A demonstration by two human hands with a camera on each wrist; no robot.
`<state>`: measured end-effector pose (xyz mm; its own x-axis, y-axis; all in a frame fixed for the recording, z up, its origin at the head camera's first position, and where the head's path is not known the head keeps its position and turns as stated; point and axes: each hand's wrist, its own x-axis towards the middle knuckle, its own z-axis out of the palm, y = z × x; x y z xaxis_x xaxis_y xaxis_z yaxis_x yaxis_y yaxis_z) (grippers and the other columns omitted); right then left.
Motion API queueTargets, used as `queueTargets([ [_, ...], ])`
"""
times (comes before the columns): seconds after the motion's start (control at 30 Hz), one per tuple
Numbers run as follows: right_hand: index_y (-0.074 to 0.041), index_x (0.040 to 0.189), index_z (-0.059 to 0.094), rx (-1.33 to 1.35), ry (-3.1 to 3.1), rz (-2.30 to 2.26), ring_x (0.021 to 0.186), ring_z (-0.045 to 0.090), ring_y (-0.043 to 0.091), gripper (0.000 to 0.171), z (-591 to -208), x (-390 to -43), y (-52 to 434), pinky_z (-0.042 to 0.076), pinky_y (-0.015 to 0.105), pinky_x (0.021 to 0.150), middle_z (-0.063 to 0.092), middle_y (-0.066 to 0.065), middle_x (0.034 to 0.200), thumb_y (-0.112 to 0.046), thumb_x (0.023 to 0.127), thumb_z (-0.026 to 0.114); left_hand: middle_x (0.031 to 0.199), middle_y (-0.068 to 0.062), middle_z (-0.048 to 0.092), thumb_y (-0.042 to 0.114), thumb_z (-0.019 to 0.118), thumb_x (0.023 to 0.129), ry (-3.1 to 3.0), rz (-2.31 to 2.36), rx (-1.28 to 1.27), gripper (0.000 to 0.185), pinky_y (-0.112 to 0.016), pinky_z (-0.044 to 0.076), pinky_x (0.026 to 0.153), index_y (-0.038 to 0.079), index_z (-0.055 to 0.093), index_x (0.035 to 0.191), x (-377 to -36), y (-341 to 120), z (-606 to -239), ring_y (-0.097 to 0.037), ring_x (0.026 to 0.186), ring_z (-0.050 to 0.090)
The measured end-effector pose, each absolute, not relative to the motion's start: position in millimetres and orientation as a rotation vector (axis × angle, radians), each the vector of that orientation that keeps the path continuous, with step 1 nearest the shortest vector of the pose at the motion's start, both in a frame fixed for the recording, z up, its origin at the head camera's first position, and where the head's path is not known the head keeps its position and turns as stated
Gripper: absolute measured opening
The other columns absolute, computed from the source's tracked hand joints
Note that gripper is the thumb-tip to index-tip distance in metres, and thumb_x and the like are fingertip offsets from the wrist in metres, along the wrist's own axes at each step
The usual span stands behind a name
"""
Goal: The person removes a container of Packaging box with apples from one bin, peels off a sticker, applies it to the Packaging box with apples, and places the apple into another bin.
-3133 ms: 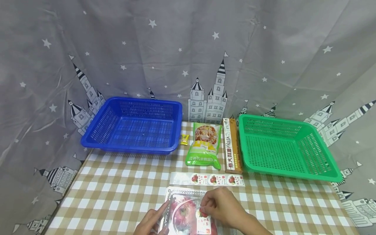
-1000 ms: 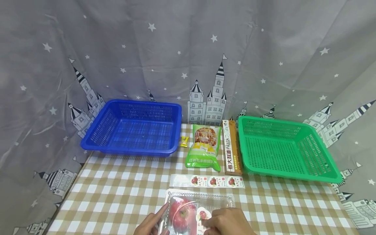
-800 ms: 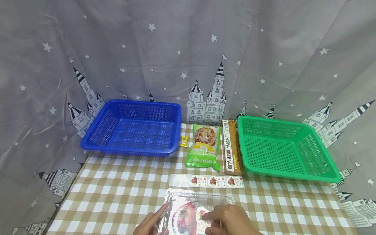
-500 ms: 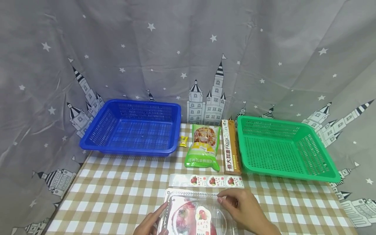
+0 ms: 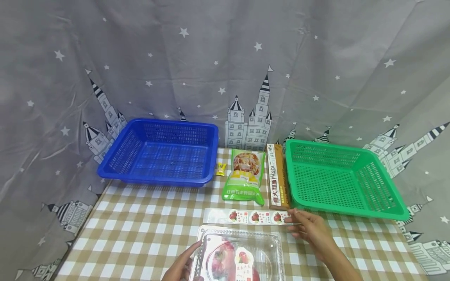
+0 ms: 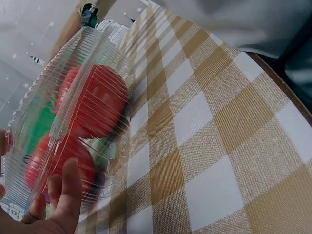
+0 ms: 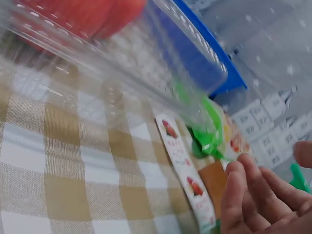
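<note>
A clear plastic clamshell box (image 5: 261, 242) with red apples (image 6: 100, 102) inside sits at the table's near edge. Its lid bears a white label (image 5: 243, 258) with a red fruit picture. My left hand (image 5: 181, 265) holds the box's left side, thumb and fingers about the rim, as the left wrist view shows. Beyond the box lies a strip of stickers (image 5: 242, 217), with blank backing at its left end. My right hand (image 5: 313, 231) hovers by the strip's right end, fingers loosely bent with nothing between them; they overlap its last sticker in the head view.
At the back left stands a blue basket (image 5: 165, 181), at the right a green basket (image 5: 351, 210). Between them lie a small yellow packet (image 5: 220, 169), a green food bag (image 5: 244, 179) and a pasta box (image 5: 276, 177). A grey curtain (image 5: 225, 58) hangs behind the checked tablecloth (image 5: 140, 230).
My right hand has pressed along the label on the lid, lifted off past the box's far right corner and moved right to the sticker strip's end. My left hand stays on the box.
</note>
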<state>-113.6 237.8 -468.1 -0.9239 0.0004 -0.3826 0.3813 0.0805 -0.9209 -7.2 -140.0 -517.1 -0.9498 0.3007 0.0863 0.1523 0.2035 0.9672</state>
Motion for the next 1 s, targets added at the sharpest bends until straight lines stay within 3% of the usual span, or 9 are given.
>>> queueTargets([
  [0.2,0.008,0.143,0.031,0.498,1.799,-2.146,0.097,0.066,0.021,0.069,-471.3,-118.0,262.4,0.053,0.031,0.087,0.064,0.013,0.119,-0.047,0.103,0.045,0.085,-0.007,0.049,-0.003,0.064,0.091,2.232,1.978,0.510,0.069,-0.029,0.052,0.042,0.008,0.029,0.149,-7.7,-136.3,-520.0,0.005,0.053,0.053],
  [0.4,0.005,0.149,0.006,0.505,1.642,-2.318,0.107,0.062,0.022,0.079,-471.3,-120.9,279.8,0.045,0.034,0.100,0.066,0.006,0.113,-0.052,0.103,0.035,0.096,-0.018,0.046,-0.002,0.059,0.095,2.164,2.003,0.501,0.065,-0.031,0.057,0.057,0.007,0.028,0.151,-7.9,-137.7,-520.3,-0.006,0.067,0.064],
  [0.53,0.003,0.141,0.023,0.486,1.568,-2.390,0.103,0.064,0.020,0.066,-471.1,-119.0,286.0,0.048,0.031,0.096,0.069,0.004,0.108,-0.051,0.104,0.034,0.099,-0.021,0.045,-0.002,0.058,0.096,2.143,2.005,0.527,0.065,-0.034,0.058,0.063,0.008,0.028,0.152,-8.9,-138.8,-521.2,-0.012,0.076,0.068],
  [0.7,-0.006,0.115,0.049,0.454,1.500,-2.474,0.095,0.065,0.018,0.042,-469.6,-119.3,292.5,0.051,0.027,0.089,0.070,0.006,0.102,-0.045,0.104,0.040,0.099,-0.021,0.043,-0.002,0.057,0.095,2.131,2.011,0.531,0.067,-0.035,0.058,0.064,0.013,0.030,0.154,-9.8,-138.5,-520.9,-0.012,0.079,0.067],
  [1.0,-0.003,0.109,0.055,0.354,1.495,-2.502,0.089,0.067,0.018,0.038,-474.1,-119.3,296.1,0.053,0.028,0.085,0.070,0.008,0.098,-0.038,0.105,0.041,0.098,-0.020,0.038,-0.005,0.051,0.096,2.074,2.032,0.508,0.069,-0.036,0.058,0.068,0.019,0.028,0.156,-10.4,-139.3,-519.8,-0.013,0.086,0.063],
])
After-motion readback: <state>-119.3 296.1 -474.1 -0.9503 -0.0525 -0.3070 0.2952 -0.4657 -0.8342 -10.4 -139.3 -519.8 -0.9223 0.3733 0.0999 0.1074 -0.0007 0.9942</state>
